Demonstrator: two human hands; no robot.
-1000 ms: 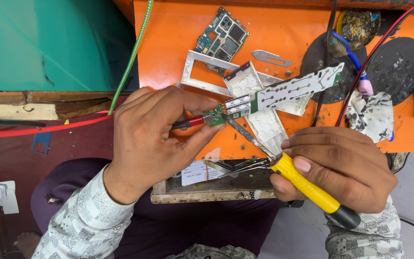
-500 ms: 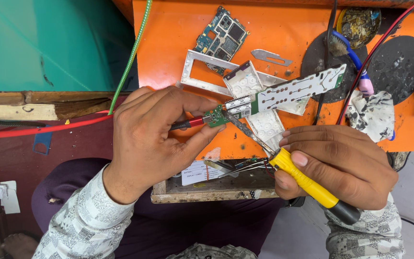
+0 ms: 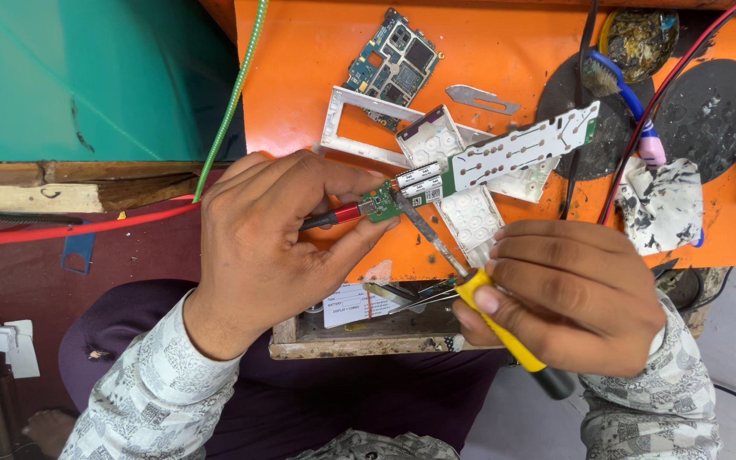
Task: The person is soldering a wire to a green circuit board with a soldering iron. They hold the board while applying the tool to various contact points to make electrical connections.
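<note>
My left hand point(image 3: 274, 238) pinches the green end of a long phone circuit board point(image 3: 504, 158) with a white keypad side, holding it above the orange worktop point(image 3: 300, 77). A red-tipped probe point(image 3: 338, 216) lies under the same fingers. My right hand point(image 3: 572, 294) grips a yellow-handled screwdriver point(image 3: 491, 319); its metal shaft slants up to the left and its tip touches the board near two small silver parts. Thin tweezers point(image 3: 411, 298) stick out by the right fingers.
On the orange top lie another circuit board point(image 3: 393, 60), a white phone frame point(image 3: 359, 128), a blade point(image 3: 480, 98), a blue-and-pink brush point(image 3: 632, 106), a dirty cloth point(image 3: 662, 204) and black round pads point(image 3: 709, 106). Red and green cables cross the left side. A wooden drawer ledge point(image 3: 359, 341) sits below.
My right hand has shifted a little up and left, sliding the screwdriver tip along the board toward its green end. The left hand holds still.
</note>
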